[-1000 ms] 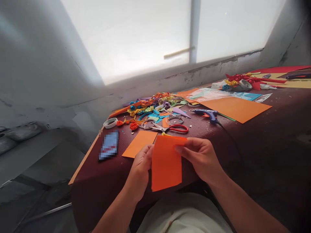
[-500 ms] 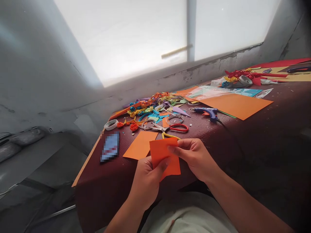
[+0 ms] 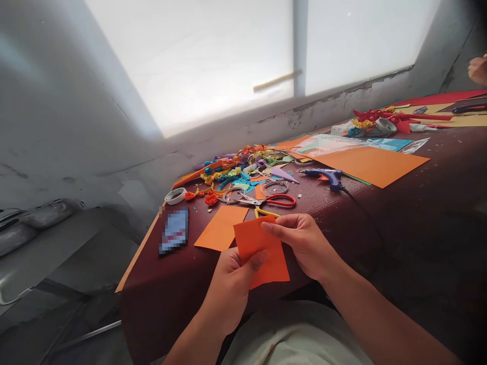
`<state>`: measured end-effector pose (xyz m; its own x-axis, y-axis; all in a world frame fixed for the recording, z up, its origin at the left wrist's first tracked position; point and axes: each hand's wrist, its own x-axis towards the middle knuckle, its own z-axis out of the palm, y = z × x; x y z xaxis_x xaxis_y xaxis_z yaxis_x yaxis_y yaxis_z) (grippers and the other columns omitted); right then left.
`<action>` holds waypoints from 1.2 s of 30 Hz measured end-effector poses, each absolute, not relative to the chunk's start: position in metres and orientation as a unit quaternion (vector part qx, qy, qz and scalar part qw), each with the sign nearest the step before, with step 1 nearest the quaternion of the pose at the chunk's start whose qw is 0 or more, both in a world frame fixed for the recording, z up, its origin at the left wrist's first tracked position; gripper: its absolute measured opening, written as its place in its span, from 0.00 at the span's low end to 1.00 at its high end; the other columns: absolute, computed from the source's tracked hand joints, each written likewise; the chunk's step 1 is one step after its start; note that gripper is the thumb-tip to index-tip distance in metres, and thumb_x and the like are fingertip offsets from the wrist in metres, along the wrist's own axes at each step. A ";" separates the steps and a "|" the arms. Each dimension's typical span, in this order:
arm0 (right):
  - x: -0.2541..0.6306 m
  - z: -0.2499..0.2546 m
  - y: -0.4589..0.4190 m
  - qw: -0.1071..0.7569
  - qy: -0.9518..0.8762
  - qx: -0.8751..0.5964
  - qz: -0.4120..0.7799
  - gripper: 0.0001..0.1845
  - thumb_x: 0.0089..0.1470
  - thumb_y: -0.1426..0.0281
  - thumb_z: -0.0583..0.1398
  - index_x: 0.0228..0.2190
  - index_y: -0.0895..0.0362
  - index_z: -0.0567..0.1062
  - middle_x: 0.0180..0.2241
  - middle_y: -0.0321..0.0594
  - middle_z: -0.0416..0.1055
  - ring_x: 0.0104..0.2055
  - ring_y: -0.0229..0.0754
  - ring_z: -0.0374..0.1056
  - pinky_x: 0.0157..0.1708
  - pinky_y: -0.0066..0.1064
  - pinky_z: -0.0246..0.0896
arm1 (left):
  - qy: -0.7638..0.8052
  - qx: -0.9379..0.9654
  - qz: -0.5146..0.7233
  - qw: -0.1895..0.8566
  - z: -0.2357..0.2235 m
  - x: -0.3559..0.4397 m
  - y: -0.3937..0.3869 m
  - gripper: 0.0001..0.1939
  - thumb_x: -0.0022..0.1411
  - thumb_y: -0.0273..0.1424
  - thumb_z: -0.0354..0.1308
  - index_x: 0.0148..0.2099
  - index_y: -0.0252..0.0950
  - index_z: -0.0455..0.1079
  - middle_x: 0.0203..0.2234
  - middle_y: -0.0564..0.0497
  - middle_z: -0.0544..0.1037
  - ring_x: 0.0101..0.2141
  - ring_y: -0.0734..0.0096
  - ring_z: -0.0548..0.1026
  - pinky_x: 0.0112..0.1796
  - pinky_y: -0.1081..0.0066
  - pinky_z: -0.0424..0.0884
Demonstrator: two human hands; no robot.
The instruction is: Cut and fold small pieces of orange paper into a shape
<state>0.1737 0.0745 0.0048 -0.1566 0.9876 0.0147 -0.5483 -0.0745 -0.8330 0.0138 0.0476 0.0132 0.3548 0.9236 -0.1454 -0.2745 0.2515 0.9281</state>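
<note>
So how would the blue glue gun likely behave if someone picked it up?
The glue gun looks rigid, so it should keep its shape. It lies flat on its side on the table, so rolling seems unlikely. The cord trailing from its handle looks flexible and would probably drag, perhaps twisting the gun.

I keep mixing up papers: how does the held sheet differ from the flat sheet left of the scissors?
The held sheet is up in the left hand and right hand; the flat sheet lies on the table. The held sheet looks redder, the flat sheet lighter. Both are orange.
</note>
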 end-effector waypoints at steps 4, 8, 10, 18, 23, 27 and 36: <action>0.174 0.000 0.072 0.524 -0.387 -0.277 0.706 0.18 0.40 0.59 0.78 0.29 0.59 0.86 0.26 0.41 0.81 0.28 0.39 0.74 0.29 0.26 0.69 | 0.359 0.417 0.420 0.722 0.014 0.014 0.044 0.16 0.57 0.35 0.73 0.47 0.33 0.83 0.33 0.45 0.83 0.35 0.63 0.80 0.38 0.68 0.74; 0.178 0.001 0.069 0.535 -0.385 -0.274 0.700 0.16 0.43 0.60 0.77 0.30 0.58 0.87 0.27 0.42 0.82 0.28 0.40 0.75 0.30 0.27 0.71 | 0.380 0.473 0.432 0.667 0.015 0.014 0.038 0.14 0.60 0.37 0.71 0.43 0.32 0.83 0.29 0.48 0.81 0.30 0.69 0.76 0.33 0.73 0.72; 0.180 0.002 0.066 0.546 -0.386 -0.263 0.696 0.16 0.41 0.61 0.78 0.31 0.57 0.87 0.27 0.41 0.82 0.29 0.41 0.75 0.31 0.28 0.71 | 0.389 0.492 0.456 0.632 0.016 0.015 0.034 0.15 0.62 0.39 0.69 0.44 0.33 0.84 0.29 0.48 0.81 0.30 0.69 0.76 0.33 0.72 0.72; 0.187 0.010 0.052 0.544 -0.421 -0.234 0.687 0.12 0.48 0.61 0.76 0.32 0.55 0.88 0.29 0.42 0.82 0.30 0.44 0.76 0.33 0.32 0.71 | 0.402 0.519 0.477 0.584 0.023 0.015 0.020 0.14 0.65 0.38 0.66 0.46 0.35 0.84 0.33 0.46 0.82 0.36 0.65 0.75 0.39 0.68 0.73; 0.188 0.015 0.049 0.546 -0.425 -0.235 0.683 0.14 0.48 0.59 0.75 0.34 0.54 0.88 0.30 0.43 0.82 0.32 0.47 0.77 0.32 0.34 0.71 | 0.388 0.506 0.488 0.596 0.023 0.016 0.021 0.13 0.65 0.38 0.66 0.46 0.36 0.85 0.32 0.47 0.82 0.35 0.65 0.74 0.38 0.68 0.72; 0.188 0.015 0.047 0.543 -0.418 -0.232 0.690 0.16 0.48 0.58 0.75 0.37 0.53 0.88 0.32 0.45 0.83 0.33 0.48 0.78 0.32 0.36 0.73 | 0.396 0.492 0.495 0.597 0.021 0.017 0.021 0.13 0.63 0.38 0.68 0.45 0.35 0.85 0.30 0.47 0.81 0.32 0.68 0.72 0.35 0.70 0.71; 0.178 0.019 0.044 0.561 -0.394 -0.263 0.679 0.20 0.44 0.56 0.76 0.38 0.54 0.88 0.31 0.42 0.84 0.30 0.42 0.77 0.32 0.28 0.73 | 0.427 0.488 0.508 0.567 0.027 0.023 0.014 0.16 0.58 0.39 0.71 0.43 0.33 0.85 0.29 0.47 0.82 0.32 0.63 0.75 0.34 0.68 0.72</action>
<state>0.1782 0.0436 0.0192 -0.2325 0.9690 0.0841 -0.5546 -0.0611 -0.8299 0.0228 0.0143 0.0271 0.1184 0.9929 0.0122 -0.1594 0.0068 0.9872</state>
